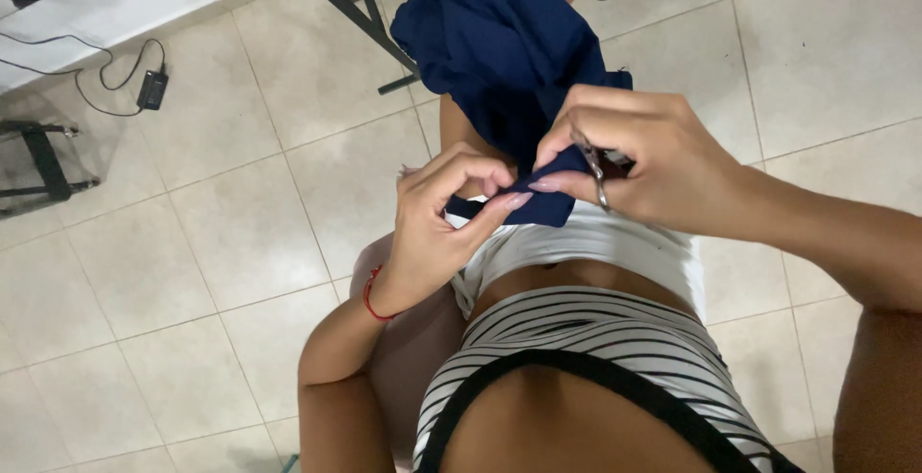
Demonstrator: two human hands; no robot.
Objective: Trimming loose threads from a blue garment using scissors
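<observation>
A navy blue cloth (499, 41) hangs over my lap and knee. My left hand (437, 228), with a red string around the wrist, pinches the cloth's lower edge (547, 206) between thumb and fingers. My right hand (658, 166) grips the same edge from the right and holds a small metal tool that looks like scissors (595, 173), its blades against the cloth. The two hands are almost touching at the pinched edge. Below them I see my white shorts and striped top.
A beige tiled floor (221, 242) lies all around. Black metal table legs (355, 7) stand behind the cloth. A black power adapter (152, 89) with its cable lies at upper left, beside a white surface (106, 12). A black frame (43, 161) stands at far left.
</observation>
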